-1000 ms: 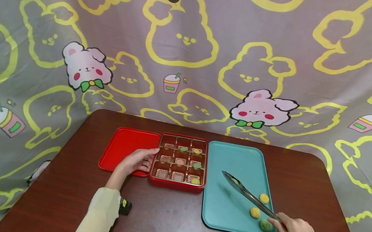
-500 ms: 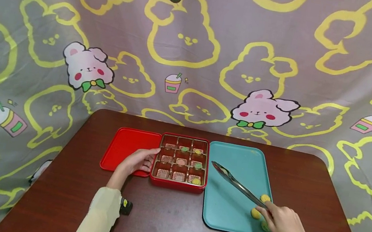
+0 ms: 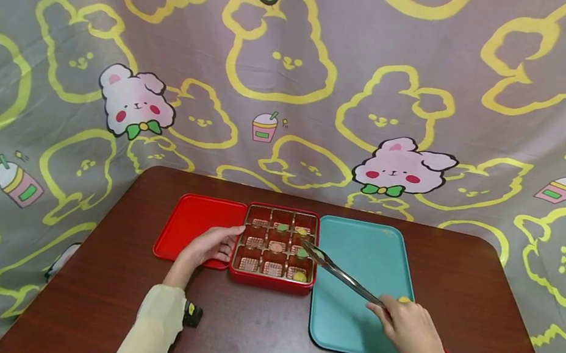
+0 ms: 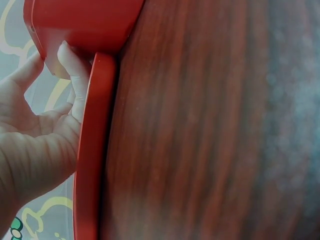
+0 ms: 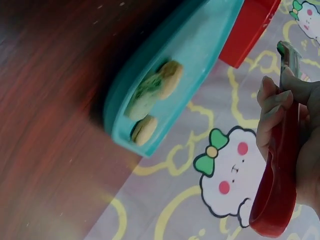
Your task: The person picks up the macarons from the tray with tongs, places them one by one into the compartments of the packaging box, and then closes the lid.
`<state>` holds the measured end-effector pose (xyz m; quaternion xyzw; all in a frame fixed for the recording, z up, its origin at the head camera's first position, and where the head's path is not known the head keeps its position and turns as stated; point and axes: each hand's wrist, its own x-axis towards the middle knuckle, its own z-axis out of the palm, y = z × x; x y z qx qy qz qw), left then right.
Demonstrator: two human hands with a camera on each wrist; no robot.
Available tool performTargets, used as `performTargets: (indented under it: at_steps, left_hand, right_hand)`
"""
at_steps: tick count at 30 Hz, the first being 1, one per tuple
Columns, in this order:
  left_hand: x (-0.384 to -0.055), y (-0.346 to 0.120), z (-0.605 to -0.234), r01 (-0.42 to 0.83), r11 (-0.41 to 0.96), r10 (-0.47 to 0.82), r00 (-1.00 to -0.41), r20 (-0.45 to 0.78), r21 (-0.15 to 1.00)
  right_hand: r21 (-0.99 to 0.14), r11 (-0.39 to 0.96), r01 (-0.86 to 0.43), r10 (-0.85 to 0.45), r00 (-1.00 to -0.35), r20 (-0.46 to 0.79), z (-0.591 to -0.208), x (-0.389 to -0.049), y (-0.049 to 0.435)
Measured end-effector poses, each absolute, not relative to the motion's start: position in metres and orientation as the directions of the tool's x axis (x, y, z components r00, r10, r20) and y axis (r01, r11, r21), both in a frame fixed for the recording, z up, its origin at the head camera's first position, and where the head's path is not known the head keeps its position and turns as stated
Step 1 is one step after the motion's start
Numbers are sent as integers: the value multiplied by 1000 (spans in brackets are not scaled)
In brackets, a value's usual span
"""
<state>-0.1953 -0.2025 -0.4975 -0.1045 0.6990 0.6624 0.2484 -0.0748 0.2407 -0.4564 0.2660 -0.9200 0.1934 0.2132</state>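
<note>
My left hand (image 3: 211, 245) rests against the left wall of a red box (image 3: 268, 282) with a compartmented clear insert. In the left wrist view, fingertips touch the box's corner (image 4: 85, 27). Green, yellow and pink macarons sit in several compartments, including a pink macaron (image 3: 277, 247) in the middle. My right hand (image 3: 409, 326) grips metal tongs (image 3: 350, 281) with a red handle (image 5: 275, 195). The tongs' tips hang over the right column's middle compartment, close to a green macaron (image 3: 301, 253). Whether the tips hold anything is hard to tell.
Right of the box lies a teal tray (image 3: 348, 329). Its macarons are mostly behind my right hand in the head view; the right wrist view shows a green macaron (image 5: 144, 97) and two yellowish ones. A red lid-like tray (image 3: 199, 216) lies left of the box.
My right hand has carried the tongs leftward, from above the teal tray to the box's right column. My left hand stays at the box.
</note>
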Motion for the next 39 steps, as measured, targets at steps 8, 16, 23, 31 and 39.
performTargets:
  at_steps: [8,16,23,31,39]
  left_hand:
    - [-196,-203,-498,-475,102,181,-855,-486,874]
    - [-196,-203,-497,-475,106,178,-855,-487,874]
    - [-196,-204,-497,-469,108,190,-856,-481,877]
    - [-195,-203,-497,-468,112,179,-858,-481,877]
    - [-195,-204,-497,-469,105,189,-856,-481,877]
  right_hand:
    - [-230,751,-619,-448,-734,510,-460,-81,223]
    - [-311,749,-584,-443,-792,421,-458,-80,201]
    - [-351,752,-558,-448,-823,350,-459,-80,188]
    - [-335,764,-552,-459,-829,319,-465,-81,177]
    - [-348,753,-558,-467,-827,314,-471,-82,174]
